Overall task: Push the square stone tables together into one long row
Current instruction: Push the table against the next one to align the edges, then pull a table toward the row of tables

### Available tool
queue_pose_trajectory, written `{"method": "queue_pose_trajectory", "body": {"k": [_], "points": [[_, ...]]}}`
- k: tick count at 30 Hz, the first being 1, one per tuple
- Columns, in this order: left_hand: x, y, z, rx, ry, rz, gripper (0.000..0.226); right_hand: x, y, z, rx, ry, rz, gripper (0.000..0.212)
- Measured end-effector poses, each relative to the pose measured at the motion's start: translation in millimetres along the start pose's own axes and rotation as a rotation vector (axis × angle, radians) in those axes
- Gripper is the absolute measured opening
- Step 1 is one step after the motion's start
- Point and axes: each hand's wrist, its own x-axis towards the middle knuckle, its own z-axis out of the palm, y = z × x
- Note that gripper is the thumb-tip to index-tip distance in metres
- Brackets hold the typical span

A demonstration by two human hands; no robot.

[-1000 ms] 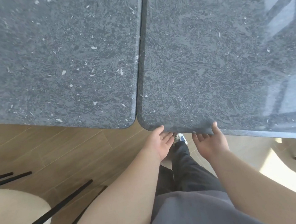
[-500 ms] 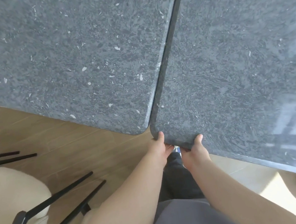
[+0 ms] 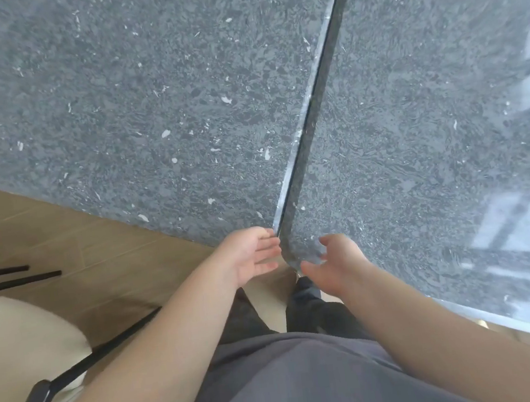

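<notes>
Two dark grey speckled stone tables fill the upper view. The left table (image 3: 148, 98) and the right table (image 3: 430, 134) lie side by side, parted only by a thin dark seam that runs diagonally. The right table's near corner juts out closer to me than the left table's corner. My left hand (image 3: 253, 256) hovers at the near end of the seam with its palm turned right and fingers spread, holding nothing. On the other side of that rounded corner, my right hand (image 3: 332, 264) is blurred, its fingers loose and apart around the corner.
A cream chair seat (image 3: 16, 341) with black metal legs (image 3: 87, 360) stands at the lower left on the wooden floor (image 3: 81, 239). My dark trousers and a shoe are below the corner. Window reflections glare on the right table.
Both hands gripped the right table's corner half a second ago; now their fingers have opened and come apart. The seam has narrowed and tilted further in view as my head turned.
</notes>
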Motion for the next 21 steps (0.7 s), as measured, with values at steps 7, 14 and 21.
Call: {"method": "queue_pose_trajectory", "body": {"k": [7,14,21], "points": [[-30,76,-92,0.090,0.014,0.210,0.022,-48,-45,38,0.322,-0.133,-0.052,0.046],[-73,162,-140,0.149,-0.044,0.484,0.026,-110,-59,69,0.571,-0.233,-0.243,0.042],[-120,219,-121,0.166,-0.180,0.726,0.027,-178,-87,80,0.611,-0.198,-0.554,0.019]]}}
